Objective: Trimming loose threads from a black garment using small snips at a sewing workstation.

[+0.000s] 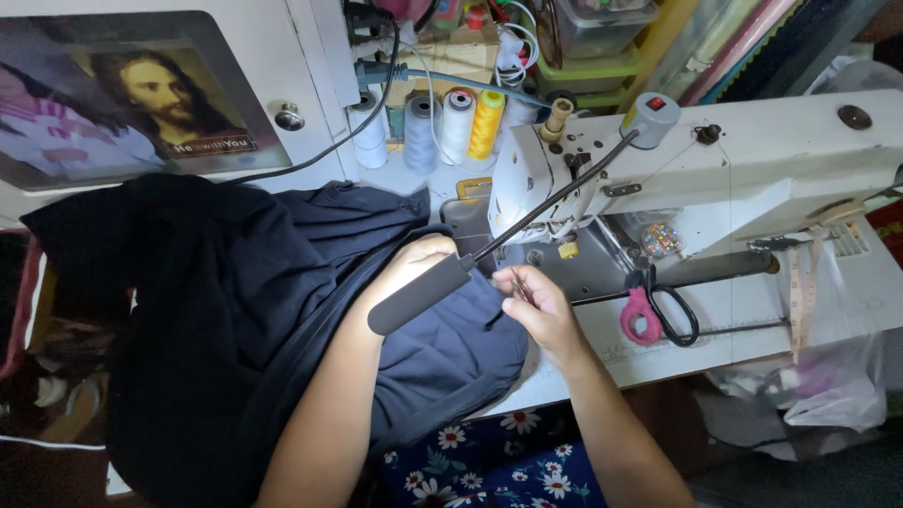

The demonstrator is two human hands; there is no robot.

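The right hand (541,310) pinches a small tool over dark fabric (282,310), the left hand (419,259) rests curled on it behind a lamp head (419,293), pink-handled scissors (649,315) lie right, thread cones (451,122) beyond.

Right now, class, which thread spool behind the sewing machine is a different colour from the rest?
The yellow spool, far right of the row; the other spools are white or pale grey.

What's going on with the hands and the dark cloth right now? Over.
Left hand resting on dark cloth under lamp head. Right hand pinching a small thin tool, type unclear. Scissors lie apart, right.
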